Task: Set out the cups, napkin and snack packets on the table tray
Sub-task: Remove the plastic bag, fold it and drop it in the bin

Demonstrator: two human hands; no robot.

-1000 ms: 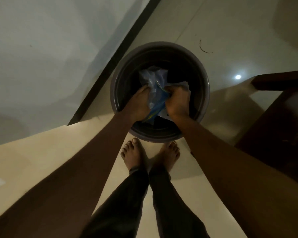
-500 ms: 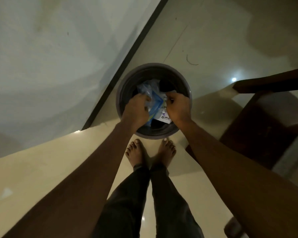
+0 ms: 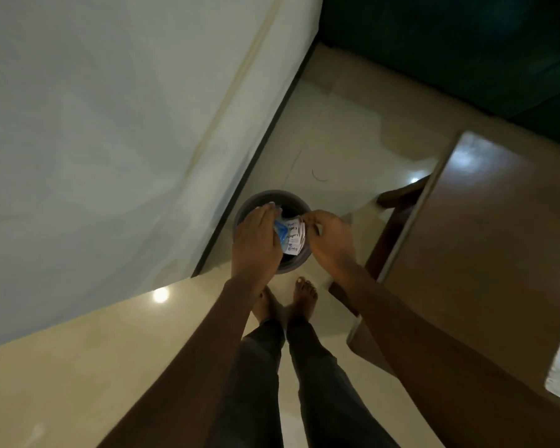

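I look straight down at a round grey bin (image 3: 291,268) on the floor, just ahead of my bare feet. Above its mouth both hands hold a small bunch of packets (image 3: 292,237), white with dark print and one blue. My left hand (image 3: 257,242) covers the packets' left side, fingers laid over them. From the right, my right hand (image 3: 330,244) pinches their right edge with its fingertips. The bin's inside is dark and mostly hidden by my hands. No cups, napkin or tray are in view.
A white bed or mattress edge (image 3: 110,140) fills the left, with a dark strip along its base. At the right stands a brown wooden table top (image 3: 485,253) over a dark wooden frame. Glossy beige floor tiles (image 3: 330,137) stretch ahead; a dark green surface lies at top right.
My hands have come up out of the bin with the packets, and my head has risen, so the bin looks smaller and farther. The table top has come into view at right.
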